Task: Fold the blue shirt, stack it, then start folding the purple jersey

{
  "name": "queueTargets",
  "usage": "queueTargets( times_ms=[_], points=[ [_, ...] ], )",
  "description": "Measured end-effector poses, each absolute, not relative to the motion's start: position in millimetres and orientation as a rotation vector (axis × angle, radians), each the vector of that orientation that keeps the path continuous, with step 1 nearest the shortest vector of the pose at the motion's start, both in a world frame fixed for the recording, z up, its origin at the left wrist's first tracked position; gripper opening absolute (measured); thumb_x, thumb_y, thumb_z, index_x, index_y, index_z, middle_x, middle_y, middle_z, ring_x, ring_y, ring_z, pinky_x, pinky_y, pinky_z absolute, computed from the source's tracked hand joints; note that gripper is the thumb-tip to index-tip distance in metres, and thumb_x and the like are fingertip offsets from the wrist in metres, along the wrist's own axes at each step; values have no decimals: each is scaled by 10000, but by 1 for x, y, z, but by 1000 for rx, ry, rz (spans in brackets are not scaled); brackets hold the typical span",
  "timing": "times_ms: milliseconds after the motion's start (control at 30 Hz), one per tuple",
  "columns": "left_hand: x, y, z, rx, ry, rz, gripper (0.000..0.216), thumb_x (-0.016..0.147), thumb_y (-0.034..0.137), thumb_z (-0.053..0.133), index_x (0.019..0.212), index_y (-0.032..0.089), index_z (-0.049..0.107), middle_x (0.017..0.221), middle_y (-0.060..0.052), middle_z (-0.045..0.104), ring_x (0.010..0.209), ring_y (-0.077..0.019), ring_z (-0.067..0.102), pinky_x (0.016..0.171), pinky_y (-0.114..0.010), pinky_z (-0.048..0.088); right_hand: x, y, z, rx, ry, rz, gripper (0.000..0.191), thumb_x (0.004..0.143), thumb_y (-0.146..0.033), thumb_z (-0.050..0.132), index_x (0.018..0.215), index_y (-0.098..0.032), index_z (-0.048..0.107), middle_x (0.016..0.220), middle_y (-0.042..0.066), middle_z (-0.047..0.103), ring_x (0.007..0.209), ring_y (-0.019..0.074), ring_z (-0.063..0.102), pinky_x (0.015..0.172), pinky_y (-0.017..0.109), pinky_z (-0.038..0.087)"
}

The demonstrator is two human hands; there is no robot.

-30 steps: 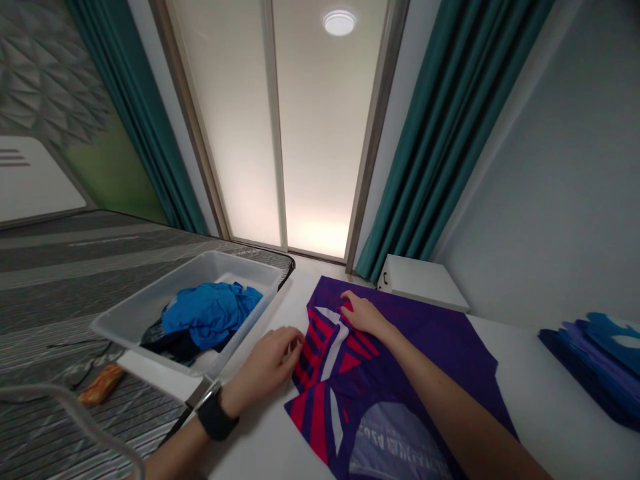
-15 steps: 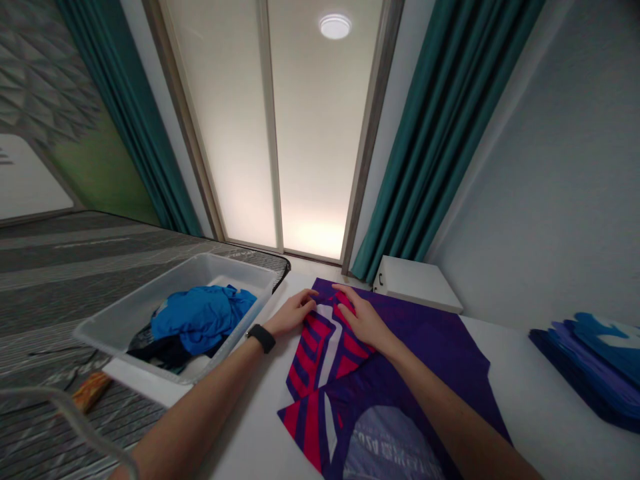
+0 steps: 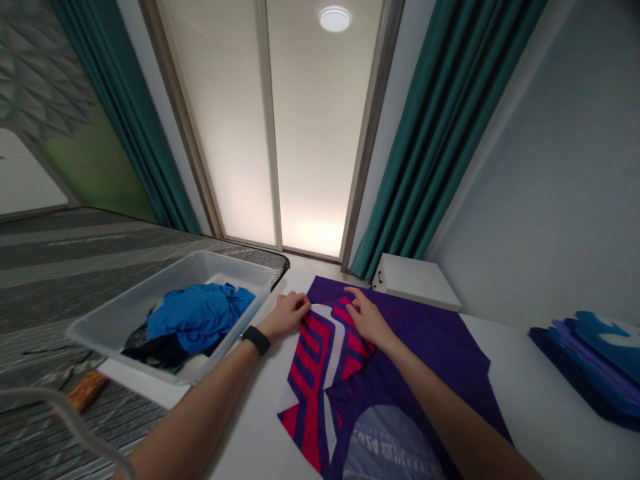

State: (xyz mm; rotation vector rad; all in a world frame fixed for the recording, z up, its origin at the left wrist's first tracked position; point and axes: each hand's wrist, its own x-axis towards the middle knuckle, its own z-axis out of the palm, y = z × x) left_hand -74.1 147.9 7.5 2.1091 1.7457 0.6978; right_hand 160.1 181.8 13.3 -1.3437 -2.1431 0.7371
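Observation:
A purple shirt (image 3: 440, 340) lies spread on the white table, with a pink-striped sleeve part (image 3: 315, 347) folded over on its left side and a pale printed panel near me. My left hand (image 3: 287, 315), a black watch band on its wrist, has its fingers pinched on the upper left edge of the striped part. My right hand (image 3: 369, 320) rests on the shirt just right of the striped part, index finger stretched out and thumb apart from it. The undersides of its fingers are hidden.
A translucent plastic bin (image 3: 170, 273) holding a crumpled blue garment (image 3: 200, 317) and darker clothes stands on the left. Folded clothes (image 3: 590, 363) are stacked at the table's right side. Beyond the table sits a white cabinet (image 3: 417, 283).
My left hand has shifted slightly left, its fingers drawing closed on the sleeve edge. The striped part lies flatter and wider. My right hand has moved a little right, its fingers off the stripes.

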Motion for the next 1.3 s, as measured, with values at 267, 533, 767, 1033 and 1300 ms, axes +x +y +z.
queueTargets(
  times_ms=[267,533,767,1033,1300],
  points=[
    [-71,153,1,2106,1765,643,304,948,371,358,867,202,596,870,-19,691,891,-217,619,930,-390,322,171,164,9,-1420,-2382,661,458,919,-253,455,1376,-245,434,793,17,622,775,191,605,688,256,370],
    [-71,157,3,2035,1778,608,285,893,380,444,838,208,664,812,5,717,825,-209,639,946,-390,302,181,154,9,-1354,-2199,684,462,921,-235,407,1382,-220,425,783,3,613,719,170,594,679,257,418],
    [-70,154,2,2039,1802,657,308,923,406,414,927,216,656,821,12,708,823,-201,638,918,-376,309,182,132,3,-1744,-2519,288,497,966,-242,365,1458,-303,330,1138,109,681,927,274,681,777,368,459],
    [-68,156,-7,2107,1902,628,229,926,342,448,961,214,636,769,5,678,800,-201,627,879,-381,314,186,138,-6,-1682,-2498,262,497,975,-200,324,1463,-295,320,1271,91,627,1003,260,673,797,360,491],
    [-72,133,11,2282,1976,662,190,920,278,445,1007,204,597,1004,-61,638,946,-218,591,818,-348,370,188,135,-11,-1584,-2522,219,409,961,-237,361,1358,-244,460,1245,96,621,1047,252,647,808,345,496]
  ],
)
